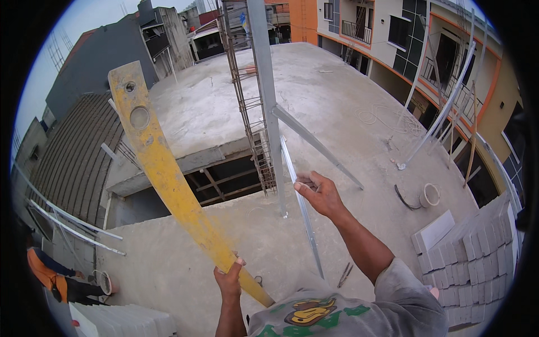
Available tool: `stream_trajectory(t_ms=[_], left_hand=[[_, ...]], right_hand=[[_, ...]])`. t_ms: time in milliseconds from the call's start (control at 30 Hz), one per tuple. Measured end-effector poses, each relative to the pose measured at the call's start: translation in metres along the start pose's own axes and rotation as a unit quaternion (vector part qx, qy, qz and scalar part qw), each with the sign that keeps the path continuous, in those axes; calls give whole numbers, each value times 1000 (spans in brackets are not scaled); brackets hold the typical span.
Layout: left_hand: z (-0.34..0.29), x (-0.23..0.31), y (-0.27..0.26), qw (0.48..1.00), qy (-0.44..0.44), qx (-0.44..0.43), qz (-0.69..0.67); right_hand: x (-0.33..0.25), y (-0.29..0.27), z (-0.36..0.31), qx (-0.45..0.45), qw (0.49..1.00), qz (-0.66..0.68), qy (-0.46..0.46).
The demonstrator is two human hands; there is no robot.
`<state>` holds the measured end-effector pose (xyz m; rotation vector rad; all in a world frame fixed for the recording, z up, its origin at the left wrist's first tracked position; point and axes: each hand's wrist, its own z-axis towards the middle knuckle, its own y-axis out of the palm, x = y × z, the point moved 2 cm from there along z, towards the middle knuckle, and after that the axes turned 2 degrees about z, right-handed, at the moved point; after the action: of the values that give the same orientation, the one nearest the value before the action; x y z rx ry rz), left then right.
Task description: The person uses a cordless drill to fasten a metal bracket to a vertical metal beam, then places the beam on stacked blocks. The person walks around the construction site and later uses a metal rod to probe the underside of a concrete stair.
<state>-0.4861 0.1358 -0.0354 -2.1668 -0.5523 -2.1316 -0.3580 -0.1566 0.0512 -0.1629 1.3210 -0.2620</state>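
My left hand (229,276) is closed around the lower part of a long yellow spirit level (174,182). It is dusty and scuffed, leans up and to the left, and has a round vial window near its upper end. My right hand (320,194) is raised, its thumb and fingers apart and loosely bent. Its fingertips are right beside a thin shiny metal strut (303,216); whether they touch it I cannot tell. Behind that stands an upright grey metal post (268,112), with a diagonal metal brace (320,146) running down to the right.
A rebar column cage (244,95) rises by a dark opening (213,185) in the concrete roof. Light blocks (471,264) are stacked at right, near a bucket (429,195). Pliers-like tool (345,274) lies on the floor. A person in orange (48,272) bends at lower left.
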Motion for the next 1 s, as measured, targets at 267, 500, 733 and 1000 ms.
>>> stream_trajectory(t_ms=[267,500,733,1000], left_hand=[[15,-30,-71,975,8,223,6],[79,-26,-73,952,-15,298,72],[130,-19,-60,938,-54,330,94],[167,-31,-48,939,-63,315,121]], right_hand=[[-28,20,293,207,957,-142,-144],[-5,25,360,126,979,-54,-153],[19,13,375,135,978,-62,-145],[29,2,381,138,978,-84,-135]])
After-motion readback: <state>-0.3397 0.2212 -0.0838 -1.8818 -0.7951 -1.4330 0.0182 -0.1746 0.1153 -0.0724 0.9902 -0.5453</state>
